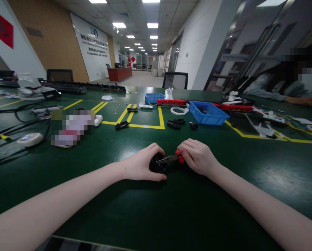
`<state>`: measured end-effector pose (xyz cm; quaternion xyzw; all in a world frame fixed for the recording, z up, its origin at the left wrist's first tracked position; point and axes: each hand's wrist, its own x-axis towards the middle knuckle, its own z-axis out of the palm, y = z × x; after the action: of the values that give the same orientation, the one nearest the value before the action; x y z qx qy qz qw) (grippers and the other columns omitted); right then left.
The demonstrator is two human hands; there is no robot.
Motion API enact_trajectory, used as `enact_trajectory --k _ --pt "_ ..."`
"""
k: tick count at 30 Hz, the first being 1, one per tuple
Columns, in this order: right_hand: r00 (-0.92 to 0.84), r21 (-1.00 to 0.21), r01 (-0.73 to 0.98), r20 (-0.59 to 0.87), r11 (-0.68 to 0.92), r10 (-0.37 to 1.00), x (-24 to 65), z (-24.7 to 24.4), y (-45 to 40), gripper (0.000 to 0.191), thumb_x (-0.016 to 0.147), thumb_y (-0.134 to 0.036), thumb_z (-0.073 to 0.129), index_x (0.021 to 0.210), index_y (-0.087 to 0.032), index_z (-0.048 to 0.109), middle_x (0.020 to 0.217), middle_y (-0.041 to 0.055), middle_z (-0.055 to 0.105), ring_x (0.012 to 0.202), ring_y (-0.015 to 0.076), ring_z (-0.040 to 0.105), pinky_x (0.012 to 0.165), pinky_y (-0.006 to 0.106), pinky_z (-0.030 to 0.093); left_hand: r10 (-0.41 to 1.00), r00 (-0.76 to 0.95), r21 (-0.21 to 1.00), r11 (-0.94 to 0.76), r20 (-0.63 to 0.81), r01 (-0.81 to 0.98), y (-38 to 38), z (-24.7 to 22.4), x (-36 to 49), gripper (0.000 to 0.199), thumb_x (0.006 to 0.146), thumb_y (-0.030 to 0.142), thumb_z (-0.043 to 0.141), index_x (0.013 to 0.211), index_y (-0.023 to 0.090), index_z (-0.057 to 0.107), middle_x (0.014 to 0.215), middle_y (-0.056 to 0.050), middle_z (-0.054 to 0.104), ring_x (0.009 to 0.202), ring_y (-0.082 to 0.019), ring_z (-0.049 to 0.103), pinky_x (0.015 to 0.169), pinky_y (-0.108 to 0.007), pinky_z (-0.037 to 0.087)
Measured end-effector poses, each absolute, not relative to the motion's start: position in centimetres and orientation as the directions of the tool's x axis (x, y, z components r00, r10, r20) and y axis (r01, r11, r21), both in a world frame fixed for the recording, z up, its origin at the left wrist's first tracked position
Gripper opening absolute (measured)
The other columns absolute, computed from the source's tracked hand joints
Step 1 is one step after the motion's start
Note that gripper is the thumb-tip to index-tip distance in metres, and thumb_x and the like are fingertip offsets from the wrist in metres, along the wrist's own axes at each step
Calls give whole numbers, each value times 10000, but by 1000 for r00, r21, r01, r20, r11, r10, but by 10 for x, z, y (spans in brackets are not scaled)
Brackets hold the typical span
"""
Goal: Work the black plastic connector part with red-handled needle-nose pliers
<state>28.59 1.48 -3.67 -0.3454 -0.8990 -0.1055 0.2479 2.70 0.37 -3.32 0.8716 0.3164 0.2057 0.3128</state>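
My left hand [142,162] is closed around a dark, rounded part [158,164] on the green table, thumb and fingers on either side of it. The part's exact kind is too dark to make out. My right hand [197,157] grips red-handled needle-nose pliers [170,158]. Their jaws point left, and the tips are at the dark part; whether they pinch anything on it I cannot tell. Beyond my hands lie several small black parts [175,123] and another short black piece [193,125].
Blue bins [209,118] and a white ring [178,111] stand farther back. At left lie a phone [73,128], a white round device [30,139] and cables. Yellow tape [145,126] marks the green table [114,205]. A person [281,85] sits at the far right.
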Motion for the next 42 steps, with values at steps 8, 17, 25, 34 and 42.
enact_trajectory --k 8,17,25,34,42 --pt "-648 30 668 516 744 560 287 -37 17 299 1000 -239 372 835 -169 612 795 60 670 713 163 568 652 313 403 678 717 680 -604 164 416 5 -34 27 536 737 457 781 1134 208 520 1153 -62 565 1013 -251 594 858 -413 511" --pt "-640 15 675 510 738 575 283 -38 12 314 1000 -246 361 831 -176 616 794 57 671 707 160 557 658 314 401 658 740 656 -622 141 428 5 -33 26 503 765 470 756 1134 210 533 1154 -58 560 1025 -252 593 878 -409 505" --pt "-621 -22 686 503 727 601 283 -37 12 311 999 -264 381 859 -172 644 838 65 693 753 172 588 678 322 436 655 747 650 -618 115 442 5 -30 26 499 773 489 747 1129 213 534 1151 -53 559 993 -244 597 856 -399 510" --pt "-598 -55 691 517 721 613 287 -35 11 316 1002 -259 368 862 -186 642 845 72 697 767 185 602 692 338 464 649 753 649 -622 114 438 5 -30 25 537 759 514 757 1142 214 530 1148 -60 564 1003 -255 599 840 -396 507" --pt "-622 -22 680 511 732 593 287 -35 12 303 992 -245 369 832 -185 620 795 64 678 707 171 581 652 322 430 647 755 655 -618 110 434 4 -28 26 542 762 515 760 1148 212 529 1171 -64 561 1012 -253 599 835 -388 503"
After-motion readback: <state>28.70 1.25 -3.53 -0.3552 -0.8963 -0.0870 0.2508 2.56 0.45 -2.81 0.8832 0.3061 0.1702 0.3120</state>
